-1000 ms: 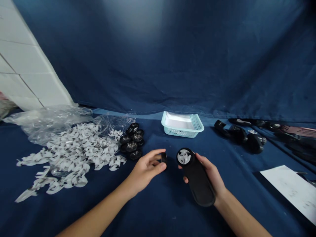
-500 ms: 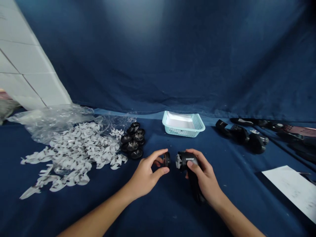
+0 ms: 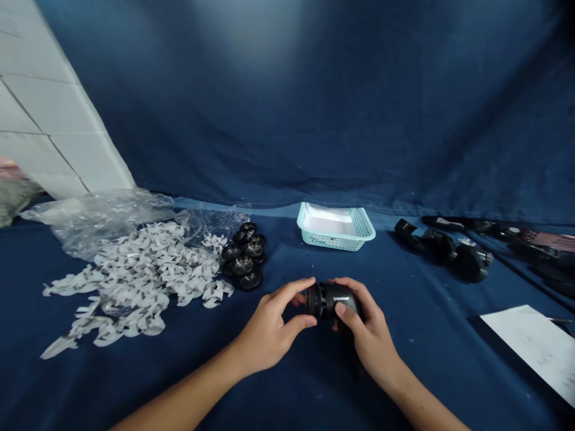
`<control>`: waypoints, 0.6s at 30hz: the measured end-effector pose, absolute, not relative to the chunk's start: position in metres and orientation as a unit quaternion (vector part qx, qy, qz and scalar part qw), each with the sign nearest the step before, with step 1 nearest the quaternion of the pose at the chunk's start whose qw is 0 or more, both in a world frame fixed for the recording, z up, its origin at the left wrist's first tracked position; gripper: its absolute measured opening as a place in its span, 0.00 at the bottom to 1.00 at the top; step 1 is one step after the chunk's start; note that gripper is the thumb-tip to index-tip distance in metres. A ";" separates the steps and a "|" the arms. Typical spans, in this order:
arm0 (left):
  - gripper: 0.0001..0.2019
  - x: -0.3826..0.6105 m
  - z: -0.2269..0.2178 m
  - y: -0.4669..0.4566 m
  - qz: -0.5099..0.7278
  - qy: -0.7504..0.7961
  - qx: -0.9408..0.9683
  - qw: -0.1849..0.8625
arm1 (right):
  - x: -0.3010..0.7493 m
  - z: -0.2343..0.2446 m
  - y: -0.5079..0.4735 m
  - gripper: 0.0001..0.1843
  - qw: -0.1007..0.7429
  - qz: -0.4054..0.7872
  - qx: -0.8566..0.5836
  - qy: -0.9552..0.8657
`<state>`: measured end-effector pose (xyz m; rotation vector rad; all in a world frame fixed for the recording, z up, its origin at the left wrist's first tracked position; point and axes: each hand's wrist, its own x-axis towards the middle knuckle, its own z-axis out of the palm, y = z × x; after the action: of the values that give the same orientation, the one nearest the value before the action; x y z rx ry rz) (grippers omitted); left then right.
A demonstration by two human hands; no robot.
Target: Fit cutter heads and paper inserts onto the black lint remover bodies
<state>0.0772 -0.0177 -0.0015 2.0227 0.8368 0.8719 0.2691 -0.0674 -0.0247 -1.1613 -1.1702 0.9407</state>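
My left hand (image 3: 275, 326) pinches a round black cap (image 3: 313, 301) by its rim, between thumb and fingers. The cap sits against the open end of a black hair dryer body (image 3: 344, 297), in line with it; whether it is seated I cannot tell. My right hand (image 3: 371, 326) wraps round the body at the top of its handle, with the thumb on the side below some small white lettering. The lower handle is dark and partly hidden by the hand. To the left lies a pile of black round caps (image 3: 243, 265) with grille-like faces.
A large heap of pale grey plastic parts (image 3: 144, 275) spreads on the left, before a clear plastic bag (image 3: 108, 215). A light blue basket (image 3: 335, 240) with white paper stands at the back. Black parts (image 3: 449, 251) and a paper sheet (image 3: 532, 341) lie right.
My left hand has moved right with the cap, closing the gap to the hair dryer body. The pale part at the body's end is now mostly covered.
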 end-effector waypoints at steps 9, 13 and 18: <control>0.25 0.078 0.000 -0.022 0.351 0.324 0.799 0.366 | 0.271 -0.033 -0.069 0.19 0.575 0.376 -0.498 -0.529; 0.25 0.078 0.001 -0.023 0.349 0.317 0.800 0.371 | 0.269 -0.035 -0.071 0.18 0.580 0.365 -0.488 -0.541; 0.25 0.078 0.001 -0.024 0.348 0.318 0.800 0.371 | 0.267 -0.033 -0.074 0.17 0.580 0.347 -0.490 -0.550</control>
<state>0.0781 -0.0236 0.0010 2.0512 0.8141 0.8935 0.2668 -0.0737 -0.0333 -1.1444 -1.2866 0.8114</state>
